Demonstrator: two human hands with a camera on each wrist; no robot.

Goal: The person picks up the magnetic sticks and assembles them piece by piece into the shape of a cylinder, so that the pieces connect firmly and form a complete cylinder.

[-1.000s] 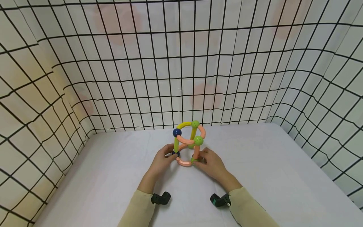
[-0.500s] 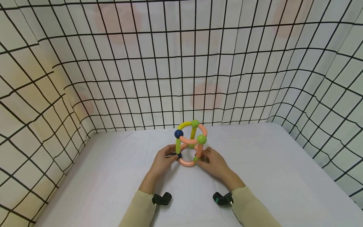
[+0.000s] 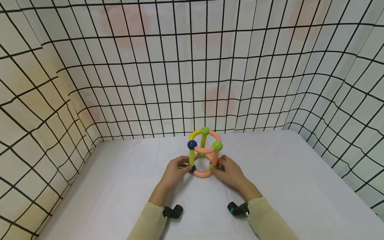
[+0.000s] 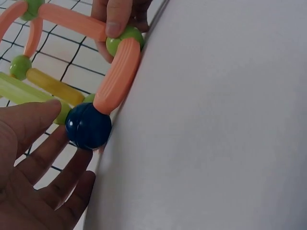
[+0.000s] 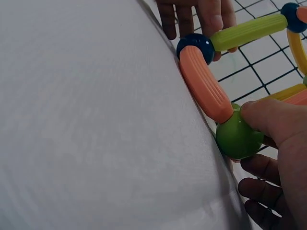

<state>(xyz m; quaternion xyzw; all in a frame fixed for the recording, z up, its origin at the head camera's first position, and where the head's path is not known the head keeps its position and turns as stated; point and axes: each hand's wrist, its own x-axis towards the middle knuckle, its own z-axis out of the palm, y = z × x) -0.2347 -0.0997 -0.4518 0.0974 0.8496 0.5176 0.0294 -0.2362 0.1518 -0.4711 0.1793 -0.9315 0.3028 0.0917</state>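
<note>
A magnetic ball-and-rod frame [image 3: 205,150] stands upright on the white cloth, two curved-rod rings joined by three straight posts. My left hand [image 3: 174,172] pinches its front-left bottom corner, thumb by the green post [image 3: 191,157] and fingers at the dark blue ball [image 4: 88,125]. At the front-right bottom corner my right hand [image 3: 230,172] grips the lower green ball [image 5: 238,138], thumb on top near the pink post [image 3: 215,158]. A pink curved rod [image 4: 118,75] links these two balls. Up top sit a blue ball [image 3: 192,144] and two green balls, with a yellow curved rod [image 3: 195,134] at the back left.
White cloth [image 3: 120,186] covers the table around the frame. Walls of white sheet with a black grid [image 3: 177,71] rise at the back and both sides. A small black wrist camera [image 3: 173,211] is strapped at each sleeve.
Both hands have turned the frame a little counterclockwise as seen from above and shifted it slightly right. Its blue corner came right and toward me, the front green corner moved right. Both grips stayed.
</note>
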